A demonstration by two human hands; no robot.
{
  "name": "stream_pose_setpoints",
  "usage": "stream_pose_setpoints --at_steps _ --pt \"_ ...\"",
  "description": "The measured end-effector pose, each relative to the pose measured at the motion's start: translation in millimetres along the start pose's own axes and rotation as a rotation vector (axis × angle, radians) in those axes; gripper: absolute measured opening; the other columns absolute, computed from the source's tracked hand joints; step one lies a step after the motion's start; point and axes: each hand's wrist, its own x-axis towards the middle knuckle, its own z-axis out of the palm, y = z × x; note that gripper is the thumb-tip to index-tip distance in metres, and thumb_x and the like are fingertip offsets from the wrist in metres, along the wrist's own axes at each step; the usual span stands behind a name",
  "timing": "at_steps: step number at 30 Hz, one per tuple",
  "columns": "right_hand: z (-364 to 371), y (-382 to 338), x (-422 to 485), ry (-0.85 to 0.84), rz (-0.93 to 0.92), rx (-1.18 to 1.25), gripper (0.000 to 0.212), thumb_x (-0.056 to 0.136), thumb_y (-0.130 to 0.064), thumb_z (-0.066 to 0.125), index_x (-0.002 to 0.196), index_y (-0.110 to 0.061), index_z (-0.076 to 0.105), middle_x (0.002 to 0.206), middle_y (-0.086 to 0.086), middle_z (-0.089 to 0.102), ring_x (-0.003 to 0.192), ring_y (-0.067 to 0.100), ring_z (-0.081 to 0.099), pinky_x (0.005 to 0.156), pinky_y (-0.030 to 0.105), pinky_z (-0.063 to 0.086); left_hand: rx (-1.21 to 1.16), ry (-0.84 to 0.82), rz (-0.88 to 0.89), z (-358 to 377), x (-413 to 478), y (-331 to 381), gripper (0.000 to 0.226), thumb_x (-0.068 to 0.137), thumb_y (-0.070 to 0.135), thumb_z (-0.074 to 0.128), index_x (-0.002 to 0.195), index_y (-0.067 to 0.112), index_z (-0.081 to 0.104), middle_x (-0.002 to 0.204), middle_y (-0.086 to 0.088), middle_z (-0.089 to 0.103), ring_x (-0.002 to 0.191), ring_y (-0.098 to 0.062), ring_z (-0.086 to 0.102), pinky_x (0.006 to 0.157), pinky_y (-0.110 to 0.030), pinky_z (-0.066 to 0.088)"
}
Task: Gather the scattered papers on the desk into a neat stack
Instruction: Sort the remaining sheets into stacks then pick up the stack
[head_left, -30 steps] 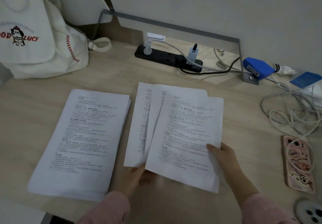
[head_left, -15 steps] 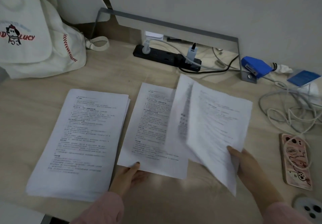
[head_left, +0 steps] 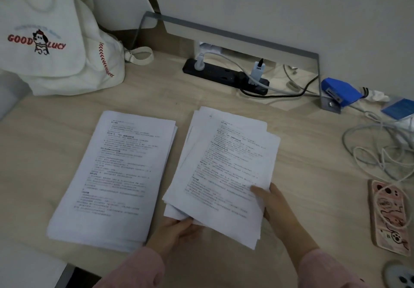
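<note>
A thick stack of printed papers [head_left: 116,175] lies flat on the wooden desk [head_left: 313,171], left of centre. Right of it is a loose bundle of printed sheets [head_left: 224,166], its edges uneven and fanned. My left hand [head_left: 177,231] holds the bundle's near left corner from below. My right hand [head_left: 277,207] grips its right edge, thumb on top of the upper sheet.
A white cloth bag [head_left: 51,41] stands at the back left. A black power strip [head_left: 224,75] with plugs lies at the back, a blue stapler [head_left: 340,90] to its right. Tangled white cables [head_left: 380,148] and a pink phone [head_left: 389,216] occupy the right side.
My right hand has lowered the raised sheets onto the sheet beside the stack, forming one loose bundle. My left hand has moved under the bundle's near corner.
</note>
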Motion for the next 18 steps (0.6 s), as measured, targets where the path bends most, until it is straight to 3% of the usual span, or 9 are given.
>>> stream_pose_setpoints --at_steps 4,8,10,12,15,18 --pt "3 -1 -1 -0.082 -0.028 -0.042 0.031 0.089 0.0 0.049 0.1 -0.026 0.061 0.092 -0.007 0.07 0.074 0.009 0.068 0.053 0.016 0.052 -0.032 -0.005 0.017 -9 1 2 0.024 0.085 -0.005 0.056 0.104 0.01 0.062 0.079 -0.005 0.076 0.067 -0.02 0.073 0.057 -0.026 0.058" --pt "7 -1 -3 -0.059 -0.042 -0.089 0.036 0.089 0.005 0.045 0.102 -0.025 0.059 0.092 -0.007 0.068 0.079 0.013 0.064 0.057 0.019 0.052 -0.09 -0.038 0.076 -20 2 16 0.04 0.068 0.006 0.066 0.108 0.009 0.062 0.085 -0.006 0.076 0.075 -0.021 0.073 0.062 -0.029 0.06" --pt "8 -2 -7 -0.057 -0.056 -0.087 0.034 0.09 0.003 0.046 0.104 -0.026 0.06 0.095 -0.007 0.069 0.082 0.014 0.065 0.06 0.02 0.054 -0.204 -0.008 0.128 -26 1 29 0.025 0.078 0.012 0.064 0.103 0.01 0.064 0.092 -0.007 0.075 0.083 -0.023 0.07 0.068 -0.032 0.06" --pt "10 -5 -12 -0.081 -0.072 -0.076 0.032 0.091 -0.002 0.05 0.108 -0.027 0.06 0.099 -0.008 0.07 0.087 0.014 0.067 0.061 0.019 0.055 -0.248 0.064 0.158 -37 2 45 0.022 0.09 0.023 0.049 0.098 0.013 0.067 0.091 -0.006 0.074 0.078 -0.017 0.071 0.061 -0.028 0.06" --pt "24 -8 -20 -0.151 -0.087 -0.083 0.031 0.09 -0.006 0.052 0.109 -0.029 0.063 0.1 -0.008 0.074 0.089 0.014 0.07 0.065 0.021 0.056 -0.026 0.064 0.19 -57 -5 70 0.019 0.088 0.03 0.054 0.09 0.024 0.071 0.076 0.004 0.074 0.066 -0.007 0.07 0.051 -0.022 0.055" --pt "57 -2 -22 -0.212 -0.085 -0.111 0.033 0.088 -0.006 0.054 0.115 -0.022 0.062 0.106 -0.004 0.073 0.095 0.017 0.07 0.076 0.031 0.058 0.186 0.136 0.252 -87 -13 86 0.014 0.089 0.023 0.057 0.093 0.032 0.067 0.09 0.008 0.071 0.087 -0.013 0.066 0.064 -0.024 0.048"
